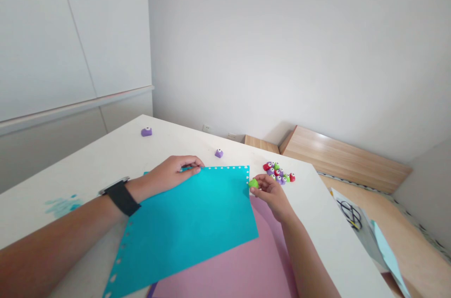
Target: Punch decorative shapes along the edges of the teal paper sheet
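A turquoise sheet [190, 223] with small punched holes along its far and left edges lies on a pink sheet [243, 265] on the white table [105, 157]. My left hand [169, 173], with a black watch on the wrist, presses the far left part of the turquoise sheet, fingers curled down on it. My right hand [269, 190] pinches a small green punch [253, 184] at the sheet's far right corner. Just beyond that hand sits a cluster of several small red, purple and green punches [279, 172].
Two loose purple punches lie farther back on the table, one [146, 131] at the far left, one [219, 152] near the sheet's far edge. Turquoise scraps [63, 204] lie at the left. Wooden boards [338, 157] lean at the wall; papers [369, 232] lie on the floor at right.
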A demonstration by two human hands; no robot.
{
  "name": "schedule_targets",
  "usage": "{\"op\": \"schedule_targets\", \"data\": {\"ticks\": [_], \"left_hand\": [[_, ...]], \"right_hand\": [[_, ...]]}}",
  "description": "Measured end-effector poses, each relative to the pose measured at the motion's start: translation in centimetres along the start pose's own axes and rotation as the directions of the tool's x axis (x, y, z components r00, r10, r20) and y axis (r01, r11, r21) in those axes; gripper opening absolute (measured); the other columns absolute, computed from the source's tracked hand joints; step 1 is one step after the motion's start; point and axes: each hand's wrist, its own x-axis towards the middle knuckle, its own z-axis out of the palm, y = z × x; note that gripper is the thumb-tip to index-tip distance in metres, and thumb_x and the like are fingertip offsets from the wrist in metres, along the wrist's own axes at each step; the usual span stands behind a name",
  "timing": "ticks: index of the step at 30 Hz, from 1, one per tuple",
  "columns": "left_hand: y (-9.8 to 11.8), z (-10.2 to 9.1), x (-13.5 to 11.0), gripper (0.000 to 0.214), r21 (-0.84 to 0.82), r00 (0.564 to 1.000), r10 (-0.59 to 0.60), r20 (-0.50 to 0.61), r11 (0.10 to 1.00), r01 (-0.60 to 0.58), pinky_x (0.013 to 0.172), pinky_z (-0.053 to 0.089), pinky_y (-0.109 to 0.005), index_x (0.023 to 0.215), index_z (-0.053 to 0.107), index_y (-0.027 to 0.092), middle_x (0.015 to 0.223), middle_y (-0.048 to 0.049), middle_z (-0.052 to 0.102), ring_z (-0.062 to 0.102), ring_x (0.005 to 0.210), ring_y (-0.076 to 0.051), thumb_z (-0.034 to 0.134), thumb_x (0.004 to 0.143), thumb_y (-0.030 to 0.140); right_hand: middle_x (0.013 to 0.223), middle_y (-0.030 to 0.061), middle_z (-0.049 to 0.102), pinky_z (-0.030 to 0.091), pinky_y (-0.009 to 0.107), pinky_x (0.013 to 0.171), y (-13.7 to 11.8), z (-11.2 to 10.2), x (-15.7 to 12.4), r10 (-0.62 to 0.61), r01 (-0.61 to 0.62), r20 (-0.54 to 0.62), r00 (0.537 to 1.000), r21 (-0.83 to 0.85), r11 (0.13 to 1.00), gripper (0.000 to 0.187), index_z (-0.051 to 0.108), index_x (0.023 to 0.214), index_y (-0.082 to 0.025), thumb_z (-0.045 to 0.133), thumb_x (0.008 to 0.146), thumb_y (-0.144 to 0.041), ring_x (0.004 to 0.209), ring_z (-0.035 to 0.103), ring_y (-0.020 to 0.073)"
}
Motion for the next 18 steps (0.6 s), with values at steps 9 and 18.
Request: {"op": "schedule_targets", "data": {"ticks": [9,18], "left_hand": [[0.18,0.09,0.05,0.036,-0.031,1.000,0.000,-0.004,1.000,0.000,0.091,0.050,-0.035,0.105,0.072,0.023,0.106,-0.0046,0.074,0.066,0.099,-0.026,0.055,0.090,0.050],[0.04,0.37,-0.11,0.036,-0.049,1.000,0.008,0.008,0.999,-0.008,0.092,0.050,-0.034,0.107,0.071,0.024,0.109,-0.0038,0.074,0.066,0.101,-0.025,0.054,0.090,0.050]], "right_hand": [[0.086,0.0023,0.068,0.047,0.030,0.063,0.19,0.33,-0.06,0.046,-0.048,0.026,0.999,0.063,0.997,0.040,0.065,0.101,-0.022,0.085,0.069,-0.036,0.071,0.060,0.0161],[0.079,0.0004,0.065,0.035,0.026,0.053,0.21,0.93,0.00,0.084,-0.079,-0.026,0.996,0.146,0.986,0.040,0.070,0.105,-0.021,0.083,0.071,-0.038,0.060,0.052,0.0117]]}}
